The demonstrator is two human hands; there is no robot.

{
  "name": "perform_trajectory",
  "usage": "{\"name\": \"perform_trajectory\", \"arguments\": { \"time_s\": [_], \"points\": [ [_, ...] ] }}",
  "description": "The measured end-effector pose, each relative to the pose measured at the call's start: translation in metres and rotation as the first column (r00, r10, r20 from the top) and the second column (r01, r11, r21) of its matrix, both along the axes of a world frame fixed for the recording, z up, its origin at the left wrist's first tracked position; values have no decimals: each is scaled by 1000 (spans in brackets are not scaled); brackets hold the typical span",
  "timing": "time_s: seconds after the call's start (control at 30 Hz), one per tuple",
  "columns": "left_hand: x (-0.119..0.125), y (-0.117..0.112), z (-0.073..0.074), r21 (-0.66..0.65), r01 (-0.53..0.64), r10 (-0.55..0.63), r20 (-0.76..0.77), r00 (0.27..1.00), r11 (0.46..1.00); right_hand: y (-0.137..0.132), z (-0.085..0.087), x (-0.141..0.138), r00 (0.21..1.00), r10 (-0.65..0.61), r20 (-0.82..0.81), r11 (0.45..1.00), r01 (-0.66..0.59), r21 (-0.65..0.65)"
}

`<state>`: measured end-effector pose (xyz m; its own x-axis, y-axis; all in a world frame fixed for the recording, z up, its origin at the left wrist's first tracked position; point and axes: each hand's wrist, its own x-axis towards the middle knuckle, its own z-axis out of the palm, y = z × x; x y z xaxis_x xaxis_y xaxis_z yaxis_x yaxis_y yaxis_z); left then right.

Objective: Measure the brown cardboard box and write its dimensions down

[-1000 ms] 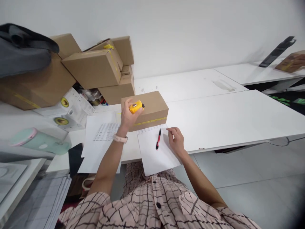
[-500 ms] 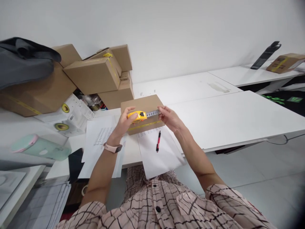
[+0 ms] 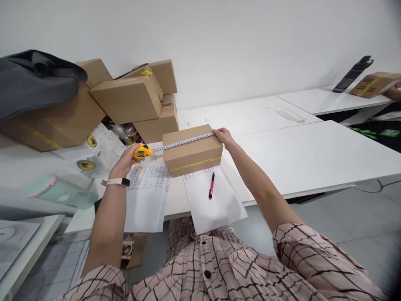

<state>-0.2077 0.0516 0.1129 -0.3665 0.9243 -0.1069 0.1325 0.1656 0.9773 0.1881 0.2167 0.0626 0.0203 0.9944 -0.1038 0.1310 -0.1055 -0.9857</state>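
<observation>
Across box (image 3: 192, 152) top, tape blade (image 3: 183, 142) lies stretched. L hand (image 3: 127, 159) fingers grip yellow tape measure (image 3: 142, 151); R hand (image 3: 223, 136) pinches blade end at box's far edge.

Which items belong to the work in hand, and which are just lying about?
In use: yellow tape measure, left hand holding it, right hand at the tape's end, cardboard box.
Lying about: red pen, printed sheets, stacked boxes, mint flask.

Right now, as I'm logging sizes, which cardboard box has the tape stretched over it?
The lone box beside the red pen: left hand holds the tape measure, right hand pins its end. The other boxes are stacked by the wall.
</observation>
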Motion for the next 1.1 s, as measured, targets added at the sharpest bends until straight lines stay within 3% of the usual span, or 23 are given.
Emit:
{"name": "perform_trajectory", "arguments": {
  "time_s": [0.17,0.33,0.57,0.8,0.87,0.93,1.03,1.1],
  "points": [
    [9,15,0,13,82,-82,-29,996,997,-5,-5,2,992,115,50,989,-110,-100],
    [21,31,-4,21,132,-132,-6,991,991,-11,-2,2,992,117,54,988,-111,-106],
    [21,28,-6,8,152,-152,-3,988,988,-14,-1,0,995,90,43,990,-85,-109],
    [26,31,-9,30,97,-95,-39,995,995,-3,-12,-2,984,-8,180,995,-9,98],
    [34,21,0,92,47,-40,-82,996,995,0,-9,-1,967,-50,250,989,13,148],
    [46,-1,12,145,78,-59,-127,990,986,0,1,2,965,-73,251,977,19,210],
    [80,-51,20,66,316,-310,-94,946,946,-5,23,1,989,-18,147,932,-37,361],
    [114,-83,9,-41,481,-477,73,876,876,-9,38,-8,982,88,167,890,-153,429]
  ]
}}
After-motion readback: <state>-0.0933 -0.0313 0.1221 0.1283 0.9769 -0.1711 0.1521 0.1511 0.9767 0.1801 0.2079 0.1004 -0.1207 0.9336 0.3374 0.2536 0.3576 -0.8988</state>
